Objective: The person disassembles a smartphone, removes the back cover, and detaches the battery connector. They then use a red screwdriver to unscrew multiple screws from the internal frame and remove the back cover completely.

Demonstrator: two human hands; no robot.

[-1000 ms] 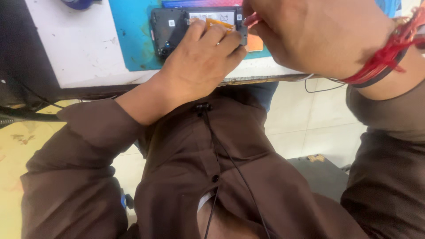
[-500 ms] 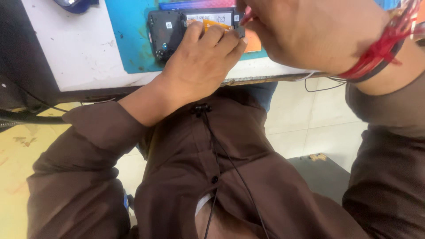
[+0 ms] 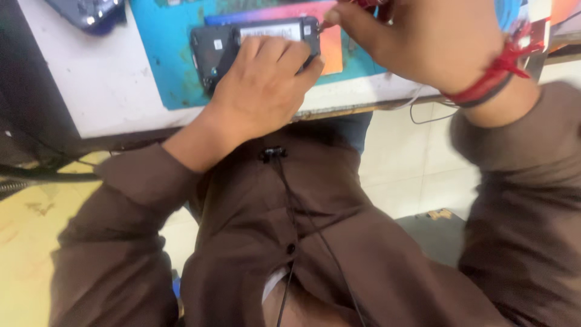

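An opened phone (image 3: 242, 42) lies flat on a blue mat (image 3: 163, 60), which covers part of a white table (image 3: 91, 91). The left hand (image 3: 260, 91) rests on the phone's near edge, its fingers (image 3: 275, 51) curled down and pressing on the phone's body. The right hand (image 3: 423, 42) hovers just right of the phone, fingers pinched together on a thin tool (image 3: 327, 24) whose tip touches the phone's right end; most of the tool is hidden. A red band (image 3: 490, 79) wraps that wrist. A second device (image 3: 88, 12) lies left of the mat, at the table's far edge. A black cable (image 3: 302, 218) hangs down the brown shirt (image 3: 315, 230).
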